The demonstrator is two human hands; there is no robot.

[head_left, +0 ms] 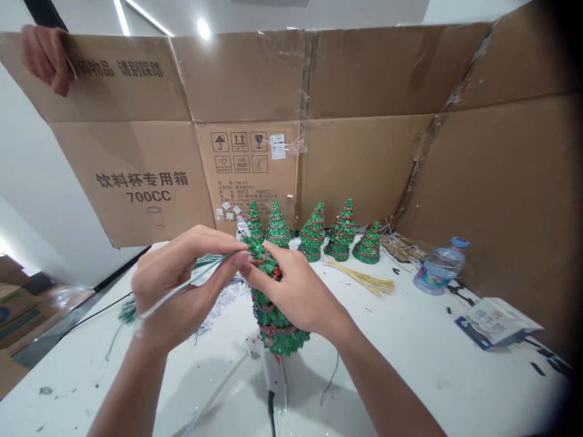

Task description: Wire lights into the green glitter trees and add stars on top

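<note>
A tall green tree (277, 331) with red trim stands in the middle, its upper part partly behind my hands. My left hand (182, 282) pinches a thin green wire (191, 281) between thumb and fingertips, at the left of the tree's upper part. The wire's loose end curves down across this hand. From the right, my right hand (291, 282) is closed around the tree near its top, with its thumb tip close to the left fingertips. Whether it also holds the wire cannot be seen.
Smaller green trees (312, 233) stand behind, before a cardboard screen (364, 164). Yellow wires (362, 276), a water bottle (441, 267) and a booklet (494, 321) lie to the right. White cables (216, 394) run across the table's front. Another person's hand (48, 57) holds the cardboard's upper left edge.
</note>
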